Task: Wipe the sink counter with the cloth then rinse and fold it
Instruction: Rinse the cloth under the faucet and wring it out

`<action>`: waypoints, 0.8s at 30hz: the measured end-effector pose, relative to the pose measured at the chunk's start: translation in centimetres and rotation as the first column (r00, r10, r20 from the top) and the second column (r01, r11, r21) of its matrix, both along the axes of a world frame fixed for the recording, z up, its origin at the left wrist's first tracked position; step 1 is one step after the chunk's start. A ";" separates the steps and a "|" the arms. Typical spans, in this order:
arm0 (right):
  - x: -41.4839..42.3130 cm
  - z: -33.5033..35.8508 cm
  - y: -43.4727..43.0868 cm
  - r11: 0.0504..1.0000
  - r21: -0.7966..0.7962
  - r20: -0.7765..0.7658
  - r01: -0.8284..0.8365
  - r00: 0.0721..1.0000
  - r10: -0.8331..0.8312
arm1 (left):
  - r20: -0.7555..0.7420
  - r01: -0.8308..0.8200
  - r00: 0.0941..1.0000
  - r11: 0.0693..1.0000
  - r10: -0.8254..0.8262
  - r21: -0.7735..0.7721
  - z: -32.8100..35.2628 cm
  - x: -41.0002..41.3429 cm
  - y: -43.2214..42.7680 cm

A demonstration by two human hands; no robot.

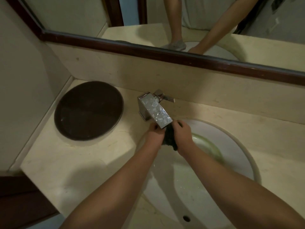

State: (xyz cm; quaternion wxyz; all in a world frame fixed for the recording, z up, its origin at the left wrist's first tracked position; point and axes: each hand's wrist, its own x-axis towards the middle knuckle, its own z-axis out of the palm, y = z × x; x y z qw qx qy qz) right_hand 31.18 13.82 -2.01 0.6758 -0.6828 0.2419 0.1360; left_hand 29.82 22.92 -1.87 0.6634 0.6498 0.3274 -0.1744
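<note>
A dark green cloth [170,138] is bunched up between both of my hands, right under the spout of the chrome faucet [155,109]. My left hand [155,136] grips its left side and my right hand [182,134] grips its right side. Both hands are over the white sink basin [231,146], set into the cream stone counter [79,162]. The faucet's spout hides the top of the cloth. Water drops lie on the basin's near wall.
A round dark brown tray [89,111] lies on the counter's left corner. A wood-framed mirror [181,57] runs along the back above a stone backsplash. The overflow hole [186,218] sits at the basin's near edge. A wall closes the left side.
</note>
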 end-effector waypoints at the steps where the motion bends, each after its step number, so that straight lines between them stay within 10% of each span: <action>1: -0.2 0.0 0.1 0.999 0.036 0.009 -0.010 1.000 0.009 | -0.105 -0.029 0.994 0.988 0.013 -0.150 0.7 -0.1 -0.3; 10: -0.8 -0.9 -1.0 0.993 0.116 -0.255 -0.011 0.966 0.041 | 0.159 -0.353 0.907 0.910 0.390 -0.215 0.8 -0.1 -0.5; 18: -1.2 -1.3 0.4 0.912 0.408 -0.393 0.043 0.910 0.133 | 0.205 -0.338 0.903 0.919 0.377 -0.201 -0.4 -0.3 0.0; 24: -0.2 -0.5 2.2 0.969 0.203 -0.351 0.141 0.934 -0.062 | 0.212 -0.322 0.933 0.937 0.290 0.138 -1.8 0.4 -0.5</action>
